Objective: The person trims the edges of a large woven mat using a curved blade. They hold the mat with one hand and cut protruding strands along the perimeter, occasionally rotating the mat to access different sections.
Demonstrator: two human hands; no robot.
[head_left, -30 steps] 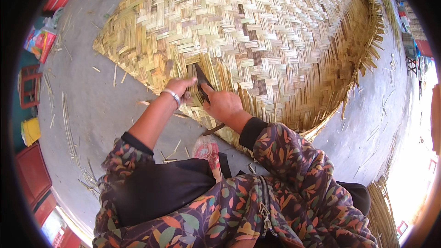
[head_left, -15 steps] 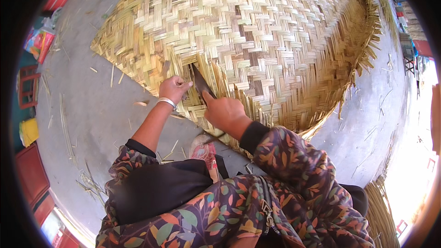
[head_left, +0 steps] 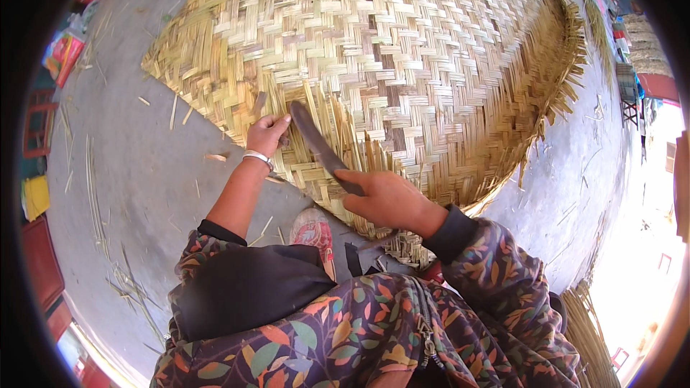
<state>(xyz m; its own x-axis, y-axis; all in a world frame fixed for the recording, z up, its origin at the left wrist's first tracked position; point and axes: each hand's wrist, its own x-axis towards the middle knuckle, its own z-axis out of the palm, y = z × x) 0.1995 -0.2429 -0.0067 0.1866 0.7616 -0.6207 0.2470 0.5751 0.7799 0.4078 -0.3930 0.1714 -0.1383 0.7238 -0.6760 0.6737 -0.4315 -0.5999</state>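
A large woven mat (head_left: 417,50) of pale split strips spreads in front of me, its near edge raised in loose upright strip ends (head_left: 334,111). My right hand (head_left: 394,200) is closed round the lower end of a long dark curved knife (head_left: 316,140). The blade points up and left over the mat, its tip close to my left fingers. My left hand (head_left: 267,135), with a silver bracelet at the wrist, is pinched closed at the mat's near-left edge. A small brownish bit shows below its fingertips; what exactly it grips is hidden.
Loose strips (head_left: 136,284) lie scattered on the grey floor (head_left: 122,179). One of my shoes (head_left: 313,232) stands at the mat's near edge. A strip bundle (head_left: 589,338) lies at the lower right. Red furniture (head_left: 43,262) and a yellow item (head_left: 34,197) line the left side.
My right hand has drawn back toward me and to the right with the knife, whose blade now lies more in sight above the weave. My left hand has shifted slightly left.
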